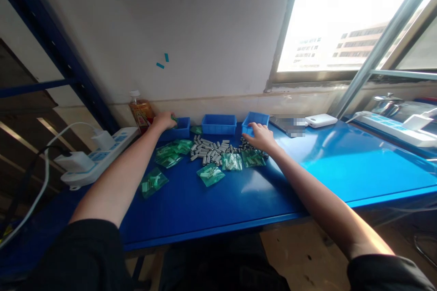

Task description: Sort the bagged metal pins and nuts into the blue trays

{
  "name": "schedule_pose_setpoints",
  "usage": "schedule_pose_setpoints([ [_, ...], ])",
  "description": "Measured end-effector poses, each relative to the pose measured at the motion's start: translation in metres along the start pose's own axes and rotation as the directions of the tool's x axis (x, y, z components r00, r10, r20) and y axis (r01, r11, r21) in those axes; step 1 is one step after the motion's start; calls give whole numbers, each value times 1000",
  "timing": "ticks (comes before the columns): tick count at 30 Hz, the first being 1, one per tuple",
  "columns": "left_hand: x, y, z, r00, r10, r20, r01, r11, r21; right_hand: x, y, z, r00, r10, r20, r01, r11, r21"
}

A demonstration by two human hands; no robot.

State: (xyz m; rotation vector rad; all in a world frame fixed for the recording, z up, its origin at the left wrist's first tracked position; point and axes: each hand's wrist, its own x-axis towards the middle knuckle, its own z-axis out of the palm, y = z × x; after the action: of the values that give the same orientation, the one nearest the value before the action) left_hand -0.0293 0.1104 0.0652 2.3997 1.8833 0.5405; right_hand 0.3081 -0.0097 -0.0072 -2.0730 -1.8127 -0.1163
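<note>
My left hand reaches to the left blue bin at the wall and pinches a small green bag at the bin's rim. My right hand rests, fingers spread, on the front edge of the right blue bin, just above a pile of small grey metal cylinders. A third blue bin stands between the two. Several green plastic bags holding such cylinders lie around the pile on the blue table.
A white power strip with plugged chargers lies at the table's left edge, next to a bottle by the wall. A white power bank and a second power strip sit at the right under the window.
</note>
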Motion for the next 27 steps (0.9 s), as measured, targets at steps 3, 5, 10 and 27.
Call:
schedule_pose_setpoints([
  [3, -15, 8, -12, 992, -38, -122, 43, 998, 43, 0, 1, -1, 1000, 2, 27, -2, 1000, 8],
  [5, -31, 21, -11, 990, 56, -128, -49, 997, 56, 0, 0, -2, 1000, -2, 28, 1, 1000, 12],
  [10, -55, 57, 14, 926, 294, 236, -316, 947, 60, -1, -2, -4, 1000, 14, 23, -15, 1000, 24],
  [27, -26, 98, 55, 934, 36, 355, -104, 979, 176, 4, 18, -12, 995, 102, 11, -102, 994, -42],
])
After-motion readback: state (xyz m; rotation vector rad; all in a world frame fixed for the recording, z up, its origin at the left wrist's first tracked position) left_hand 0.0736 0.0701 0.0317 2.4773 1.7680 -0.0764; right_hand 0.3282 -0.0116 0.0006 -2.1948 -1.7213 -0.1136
